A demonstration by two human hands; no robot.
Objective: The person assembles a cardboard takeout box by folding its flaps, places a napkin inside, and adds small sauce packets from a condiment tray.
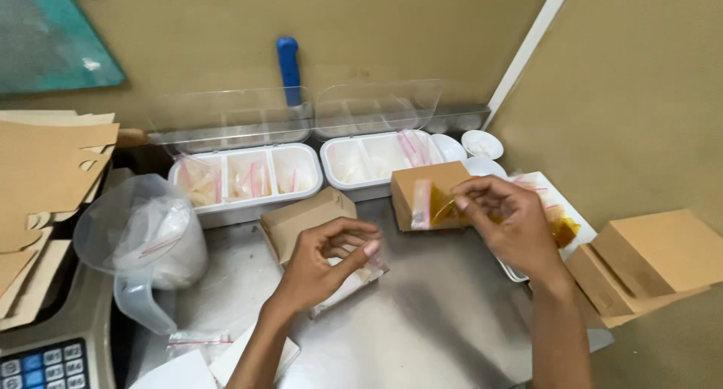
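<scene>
**Sachets: one in each hand, over the table**

Amber sachet (431, 205) sits in the right hand (506, 222), pinched by curled fingertips at its right edge; pink zip strip on its left end. It hangs just in front of a small brown box (422, 184) and above the steel table (422, 321).

Left hand (325, 262) is curled nearly closed, thumb and fingers pinching a clear sachet (354, 280) with pale contents. That sachet overlaps the front of an open brown box (301, 219).

Around them:
- Two white divided trays (297, 180) at the back, clear lids propped up, holding small pink-striped bags. Left tray has three compartments.
- Blue handle (288, 69) upright against the wall behind the trays.
- White tray (553, 201) under the right hand, more amber packets in it.
- White bowls (482, 143) by the back corner.
- Closed brown boxes (655, 257) stacked at right, well apart from the hands.
- Clear jug (147, 242) lined with a plastic bag at left, beside flat cardboard blanks (45, 170).
- Scale keypad (41, 365) at bottom left.
- Another clear bag (197, 341) and white paper lie by the left forearm.
</scene>
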